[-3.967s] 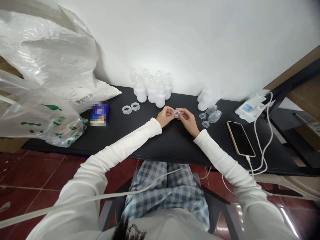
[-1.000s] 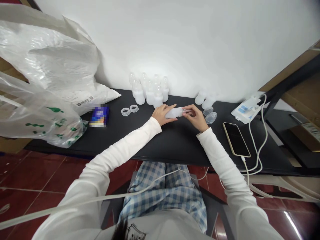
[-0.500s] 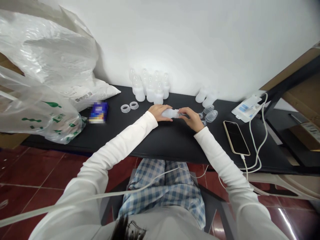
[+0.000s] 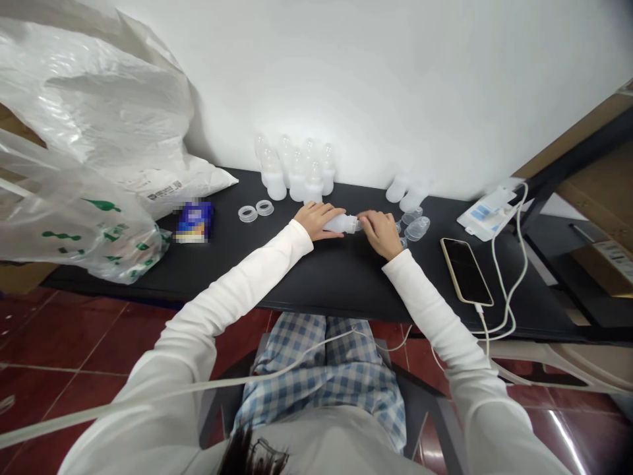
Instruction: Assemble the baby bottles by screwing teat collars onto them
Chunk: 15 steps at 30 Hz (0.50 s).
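Note:
A frosted white baby bottle [image 4: 336,223] lies sideways over the black table, its collar end pointing right. My left hand [image 4: 316,220] is wrapped round its body. My right hand [image 4: 380,232] has its fingers closed at the collar end, pinching a small clear nipple [image 4: 359,225] that is mostly covered by the fingertips. Just beyond my right hand lie several clear plastic caps [image 4: 418,228]. Behind my left hand stand several assembled baby bottles [image 4: 297,175] with clear domed caps. Two white collar rings [image 4: 248,214] rest left of my left hand.
Two frosted bottles without caps [image 4: 414,196] stand by the wall at right. Farther right are a charging phone [image 4: 466,272], a white case [image 4: 487,214] and looped cables. Plastic bags [image 4: 113,218] and a blurred blue packet [image 4: 194,221] occupy the left side.
My right hand has shifted slightly right, showing more of the collar end. My left hand still holds the bottle, which has moved a little to the right.

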{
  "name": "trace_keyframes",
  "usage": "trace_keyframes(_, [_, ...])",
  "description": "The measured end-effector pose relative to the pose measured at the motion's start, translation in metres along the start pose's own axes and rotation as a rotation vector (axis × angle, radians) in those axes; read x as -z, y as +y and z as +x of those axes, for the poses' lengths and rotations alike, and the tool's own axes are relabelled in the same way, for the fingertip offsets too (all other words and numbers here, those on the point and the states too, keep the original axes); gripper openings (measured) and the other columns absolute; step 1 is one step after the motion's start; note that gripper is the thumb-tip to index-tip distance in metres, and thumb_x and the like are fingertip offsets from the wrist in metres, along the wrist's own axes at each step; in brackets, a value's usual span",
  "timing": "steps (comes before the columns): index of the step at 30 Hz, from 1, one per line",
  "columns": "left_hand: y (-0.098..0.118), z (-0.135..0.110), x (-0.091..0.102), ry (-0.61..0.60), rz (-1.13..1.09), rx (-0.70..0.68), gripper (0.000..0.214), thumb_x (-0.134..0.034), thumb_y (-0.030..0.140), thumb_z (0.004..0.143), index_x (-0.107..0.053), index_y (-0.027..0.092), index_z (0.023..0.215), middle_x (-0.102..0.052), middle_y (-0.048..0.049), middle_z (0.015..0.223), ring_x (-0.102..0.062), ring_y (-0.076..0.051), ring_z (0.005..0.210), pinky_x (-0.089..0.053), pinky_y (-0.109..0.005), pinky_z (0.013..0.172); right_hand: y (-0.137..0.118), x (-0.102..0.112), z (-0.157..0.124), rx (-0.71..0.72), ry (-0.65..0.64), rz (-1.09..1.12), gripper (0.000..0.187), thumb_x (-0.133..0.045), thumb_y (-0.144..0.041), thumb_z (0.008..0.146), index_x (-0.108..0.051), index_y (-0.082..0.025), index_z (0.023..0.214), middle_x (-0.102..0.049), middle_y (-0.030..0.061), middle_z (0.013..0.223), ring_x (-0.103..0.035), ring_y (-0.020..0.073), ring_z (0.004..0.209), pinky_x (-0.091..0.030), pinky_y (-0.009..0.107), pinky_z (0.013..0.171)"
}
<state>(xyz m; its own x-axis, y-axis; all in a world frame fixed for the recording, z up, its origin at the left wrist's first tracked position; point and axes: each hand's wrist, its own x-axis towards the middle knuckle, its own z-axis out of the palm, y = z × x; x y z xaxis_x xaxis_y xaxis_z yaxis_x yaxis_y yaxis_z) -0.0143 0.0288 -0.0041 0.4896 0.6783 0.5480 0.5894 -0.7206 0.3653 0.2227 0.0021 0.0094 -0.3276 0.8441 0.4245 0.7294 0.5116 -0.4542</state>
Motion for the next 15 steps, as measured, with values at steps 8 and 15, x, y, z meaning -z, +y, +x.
trace_keyframes(8, [-0.004, -0.0015, 0.0016, 0.029, -0.061, 0.03, 0.064, -0.076, 0.067, 0.07, -0.071, 0.023, 0.115, -0.07, -0.0125, 0.101, -0.065, -0.031, 0.095, -0.041, -0.038, 0.087, 0.0066, -0.0022, -0.0004, 0.171, -0.075, 0.091, 0.046, -0.063, -0.052, 0.09, -0.058, -0.025, 0.127, -0.069, 0.0094, 0.113, -0.063, 0.0266, 0.095, -0.048, 0.043, 0.088])
trace_keyframes(15, [-0.0024, 0.0011, -0.0004, -0.037, 0.003, -0.037, 0.062, -0.071, 0.068, 0.075, -0.069, 0.023, 0.119, -0.071, -0.0129, 0.107, -0.065, -0.031, 0.1, -0.04, -0.04, 0.09, 0.0065, -0.0048, -0.0001, 0.059, -0.084, -0.072, 0.052, -0.032, -0.056, 0.102, -0.065, -0.024, 0.078, -0.064, 0.0066, 0.073, -0.058, 0.0243, 0.079, -0.041, 0.044, 0.088])
